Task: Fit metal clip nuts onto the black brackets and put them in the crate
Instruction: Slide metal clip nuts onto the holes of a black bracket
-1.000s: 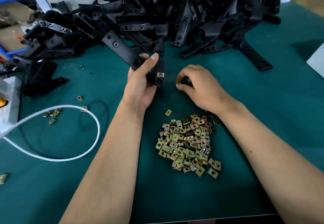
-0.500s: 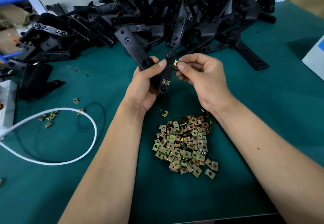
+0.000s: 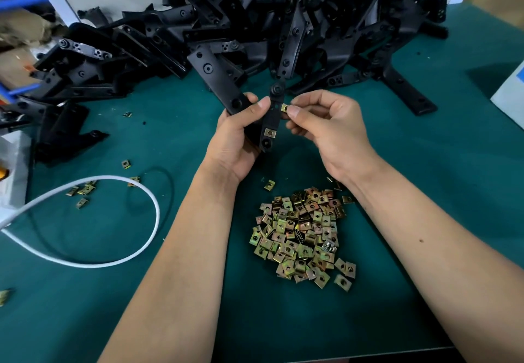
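Left hand (image 3: 235, 138) is gripping a black bracket (image 3: 269, 124) already bearing one fitted nut (image 3: 270, 133); a second clip nut (image 3: 284, 107) is being pinched against it by the right hand (image 3: 326, 127). No crate is being shown.

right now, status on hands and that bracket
Left hand grips black bracket. Right hand pinches clip nut at its edge. One nut already fitted. Nothing blocking.

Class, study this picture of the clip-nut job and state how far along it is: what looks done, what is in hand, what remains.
Done: one fitted clip nut sits on the held bracket.

In hand: the left hand grips that bracket; the right hand pinches a second clip nut against its edge.

Left: a bracket pile behind, a loose nut heap in front. No crate is visible.
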Demonstrator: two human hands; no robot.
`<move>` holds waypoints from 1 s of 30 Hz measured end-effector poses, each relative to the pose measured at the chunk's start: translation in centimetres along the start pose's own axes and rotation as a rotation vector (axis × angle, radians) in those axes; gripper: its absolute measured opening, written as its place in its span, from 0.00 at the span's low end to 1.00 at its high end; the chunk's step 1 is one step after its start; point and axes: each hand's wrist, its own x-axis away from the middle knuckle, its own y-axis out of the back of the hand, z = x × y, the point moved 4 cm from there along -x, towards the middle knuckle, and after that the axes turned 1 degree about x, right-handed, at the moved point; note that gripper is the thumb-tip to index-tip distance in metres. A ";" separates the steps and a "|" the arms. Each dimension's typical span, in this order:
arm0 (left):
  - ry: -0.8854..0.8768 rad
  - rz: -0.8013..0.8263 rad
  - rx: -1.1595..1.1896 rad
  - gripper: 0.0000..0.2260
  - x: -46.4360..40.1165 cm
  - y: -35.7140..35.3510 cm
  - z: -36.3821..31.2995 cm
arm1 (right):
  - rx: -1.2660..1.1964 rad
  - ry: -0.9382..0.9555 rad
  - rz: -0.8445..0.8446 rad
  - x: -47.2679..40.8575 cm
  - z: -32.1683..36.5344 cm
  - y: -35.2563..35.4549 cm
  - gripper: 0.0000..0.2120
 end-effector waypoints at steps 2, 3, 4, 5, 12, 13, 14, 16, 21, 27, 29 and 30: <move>0.001 -0.004 0.009 0.08 0.0 0.1 0.0 | -0.017 -0.007 0.000 0.1 0.0 0.0 0.05; 0.002 -0.003 0.010 0.08 0.0 0.1 0.0 | -0.023 -0.010 -0.001 0.1 0.0 -0.1 0.05; 0.003 -0.001 0.007 0.08 -0.1 0.1 0.0 | -0.022 -0.011 -0.002 0.1 0.1 -0.1 0.05; 0.006 0.001 0.002 0.08 -0.1 0.1 0.0 | -0.016 -0.012 0.000 0.1 0.1 -0.1 0.05; 0.024 0.020 -0.046 0.08 -0.2 0.1 0.0 | 0.037 -0.021 0.000 0.1 0.3 -0.1 0.06; 0.028 0.024 -0.061 0.08 -0.2 0.1 0.1 | 0.032 -0.022 -0.002 0.2 0.3 -0.1 0.06; 0.031 0.026 -0.076 0.08 -0.2 0.1 0.1 | 0.023 -0.024 -0.004 0.2 0.3 -0.1 0.06; 0.032 0.031 -0.096 0.08 -0.2 0.1 0.1 | 0.003 -0.029 -0.006 0.2 0.3 -0.1 0.06; 0.017 0.058 -0.130 0.09 -0.2 -0.1 0.2 | -0.054 -0.060 -0.012 0.3 0.3 -0.2 0.13; -0.029 0.066 -0.179 0.10 -0.2 -0.3 0.5 | -0.066 -0.073 0.005 0.3 0.3 0.2 0.13; -0.034 0.048 -0.163 0.10 -0.2 -0.4 0.6 | -0.060 -0.084 -0.002 0.3 0.1 0.2 0.13; -0.035 0.035 -0.143 0.10 -0.3 -0.4 0.6 | -0.061 -0.094 -0.008 0.2 0.0 0.2 0.12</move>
